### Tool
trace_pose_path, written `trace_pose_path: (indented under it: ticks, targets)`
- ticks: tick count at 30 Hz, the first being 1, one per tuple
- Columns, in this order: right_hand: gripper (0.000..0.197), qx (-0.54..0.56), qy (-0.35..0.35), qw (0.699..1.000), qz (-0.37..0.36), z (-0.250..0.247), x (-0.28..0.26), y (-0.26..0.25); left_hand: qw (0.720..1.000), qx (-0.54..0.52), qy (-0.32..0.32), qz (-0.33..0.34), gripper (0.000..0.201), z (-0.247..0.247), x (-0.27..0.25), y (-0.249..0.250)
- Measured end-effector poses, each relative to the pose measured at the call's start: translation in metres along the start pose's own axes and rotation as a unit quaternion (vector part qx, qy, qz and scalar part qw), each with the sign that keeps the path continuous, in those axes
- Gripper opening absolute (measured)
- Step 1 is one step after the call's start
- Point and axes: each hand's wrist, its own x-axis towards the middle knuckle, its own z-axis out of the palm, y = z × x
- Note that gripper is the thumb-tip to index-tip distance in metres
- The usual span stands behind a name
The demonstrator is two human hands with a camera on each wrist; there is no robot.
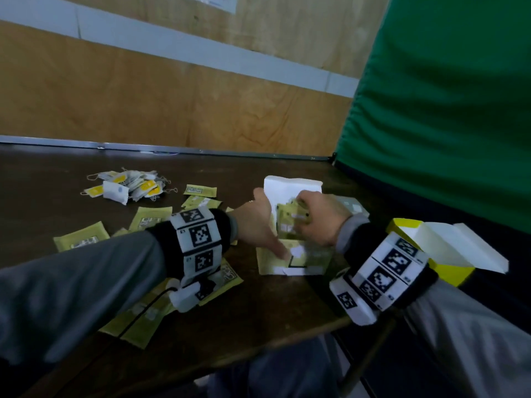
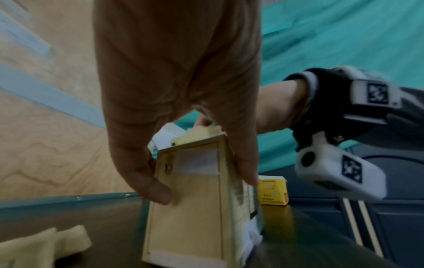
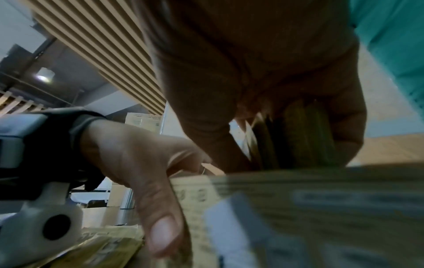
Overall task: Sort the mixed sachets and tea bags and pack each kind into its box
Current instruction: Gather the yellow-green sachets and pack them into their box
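A pale yellow-green box [image 1: 293,259] stands upright on the table, its white lid flap [image 1: 290,186] open. My left hand [image 1: 258,222] grips the box by its sides; in the left wrist view its fingers [image 2: 158,190] press the box's front panel [image 2: 195,208]. My right hand [image 1: 319,216] pinches a stack of yellow-green sachets [image 1: 290,222] in the box's open top, and the stack [image 3: 302,134] shows between thumb and fingers. Loose yellow-green sachets [image 1: 149,218] lie to the left. A heap of tea bags [image 1: 129,185] lies farther back left.
A yellow box [image 1: 439,254] with open white flaps sits at the table's right edge, close to my right wrist. A green curtain [image 1: 445,110] hangs on the right. A wooden wall panel [image 1: 172,96] runs behind the dark table [image 1: 244,320]. More sachets [image 1: 143,317] lie under my left forearm.
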Motion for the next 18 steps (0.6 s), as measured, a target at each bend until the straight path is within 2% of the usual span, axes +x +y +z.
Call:
trace_pose_path:
  ticks: [3,7,9,14,16,18]
  targets:
    - [0.025,-0.022,-0.049,0.998,0.022,0.005,0.003,-0.010,1.000,-0.009,-0.006,0.022,0.117,0.007,-0.005,0.004]
    - [0.008,-0.025,-0.092,0.995,0.038,0.000,0.001,-0.017,1.000,-0.021,0.023,0.001,0.107,0.007,-0.008,0.007]
    - [0.018,-0.018,-0.108,0.993,0.038,-0.003,0.002,-0.018,0.999,-0.017,0.045,-0.018,0.104,0.011,-0.010,0.011]
    - [0.034,0.086,-0.171,0.981,0.023,-0.014,0.005,-0.016,0.998,-0.005,0.047,-0.031,0.101,0.018,-0.011,0.018]
    - [0.029,0.172,-0.181,0.967,0.045,-0.016,0.003,-0.011,0.999,-0.011,0.033,-0.025,0.102,0.017,-0.012,0.016]
    - [0.022,0.239,-0.179,0.953,0.055,-0.016,0.001,-0.002,0.999,-0.045,0.011,-0.011,0.085,0.015,-0.013,0.012]
